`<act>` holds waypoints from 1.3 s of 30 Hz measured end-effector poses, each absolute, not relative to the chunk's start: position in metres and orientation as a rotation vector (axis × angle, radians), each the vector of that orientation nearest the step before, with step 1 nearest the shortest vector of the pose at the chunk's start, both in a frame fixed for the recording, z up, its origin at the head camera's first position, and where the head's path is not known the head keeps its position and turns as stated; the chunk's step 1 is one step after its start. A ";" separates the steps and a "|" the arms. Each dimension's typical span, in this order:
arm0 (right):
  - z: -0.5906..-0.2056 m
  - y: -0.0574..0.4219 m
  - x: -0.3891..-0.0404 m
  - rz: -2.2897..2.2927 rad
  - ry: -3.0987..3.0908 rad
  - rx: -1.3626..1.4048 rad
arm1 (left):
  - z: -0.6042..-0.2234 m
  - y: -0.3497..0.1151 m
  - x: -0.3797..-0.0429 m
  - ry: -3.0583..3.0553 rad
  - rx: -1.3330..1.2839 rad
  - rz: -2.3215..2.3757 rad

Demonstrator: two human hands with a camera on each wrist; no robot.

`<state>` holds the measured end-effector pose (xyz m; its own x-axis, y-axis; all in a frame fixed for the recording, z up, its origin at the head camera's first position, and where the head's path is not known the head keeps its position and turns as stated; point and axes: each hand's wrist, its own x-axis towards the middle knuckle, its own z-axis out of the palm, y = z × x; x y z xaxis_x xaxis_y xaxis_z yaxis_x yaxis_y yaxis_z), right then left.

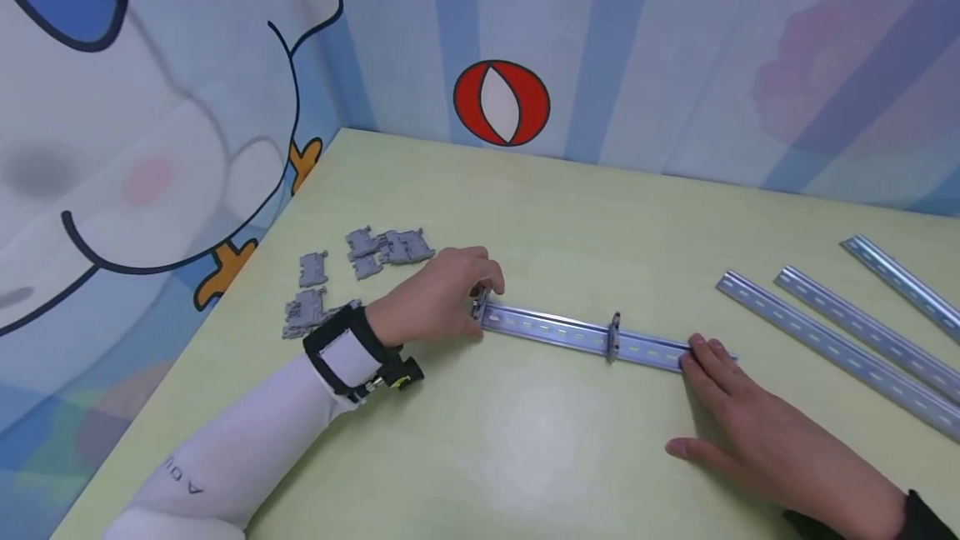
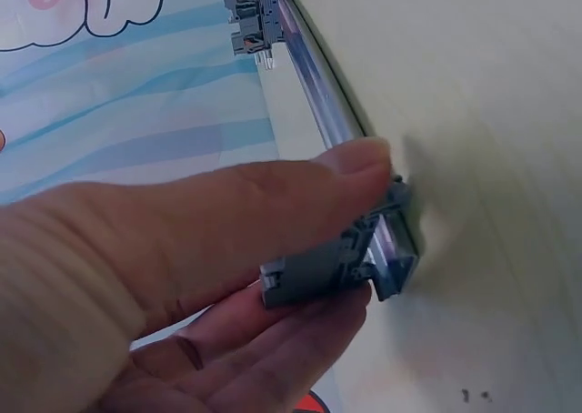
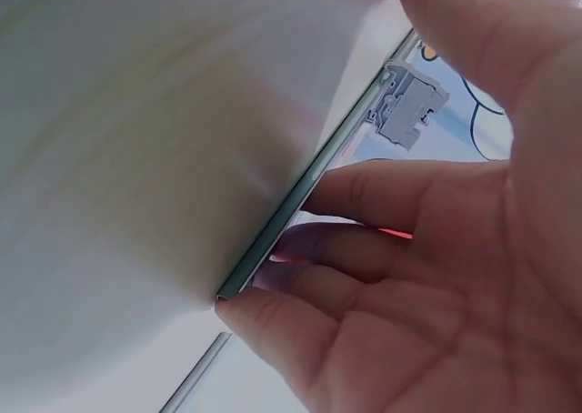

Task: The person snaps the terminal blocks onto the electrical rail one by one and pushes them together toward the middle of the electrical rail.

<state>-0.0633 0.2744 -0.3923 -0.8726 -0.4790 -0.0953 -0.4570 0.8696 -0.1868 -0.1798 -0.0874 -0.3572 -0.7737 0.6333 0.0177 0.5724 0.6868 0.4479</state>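
Left hand (image 1: 438, 294) is pinching a small gray block (image 1: 481, 303) at its end of a slotted metal rail (image 1: 551, 329), going by the head view. Right hand (image 1: 753, 423) is on the other end, fingers pretty much straight and touching the rail, thumb sticking out to the side, so it's not wrapped around anything. Between the two hands a second block (image 1: 614, 337) stands upright on the rail, a bit nearer the right one. Beyond the left hand, on its left, there's a loose cluster of gray pieces (image 1: 405, 247), with a single piece (image 1: 313, 269) and another small heap (image 1: 303, 312) further left by the wrist strap (image 1: 348, 352). Over to the right of the right hand, three spare rails (image 1: 840, 346) lie on the table (image 1: 525, 448).

Left wrist view: thumb's on one side of the gray block, fingers on the other, right by the rail's end. The second block stands further along, well past the thumb.

Right wrist view: fingertips are against the rail's edge, thumb well apart from them, and a block sits on the rail just beyond the fingers.
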 end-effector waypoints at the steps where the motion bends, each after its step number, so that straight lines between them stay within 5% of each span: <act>1: -0.392 0.275 -0.064 -0.239 2.899 -0.726 | -0.357 -0.087 -0.181 2.757 0.988 0.664; 24: -0.395 0.279 -0.061 -0.276 2.958 -0.717 | -0.346 -0.075 -0.192 2.729 1.005 0.439; 39: -0.394 0.273 -0.062 -0.253 2.931 -0.708 | -0.362 -0.109 -0.184 2.657 0.834 0.789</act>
<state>-0.0623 0.2730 -0.3941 -0.8842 -0.4615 -0.0726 -0.4423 0.8769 -0.1882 -0.1841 -0.1086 -0.3622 -0.8061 0.5877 -0.0701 0.4542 0.6901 0.5635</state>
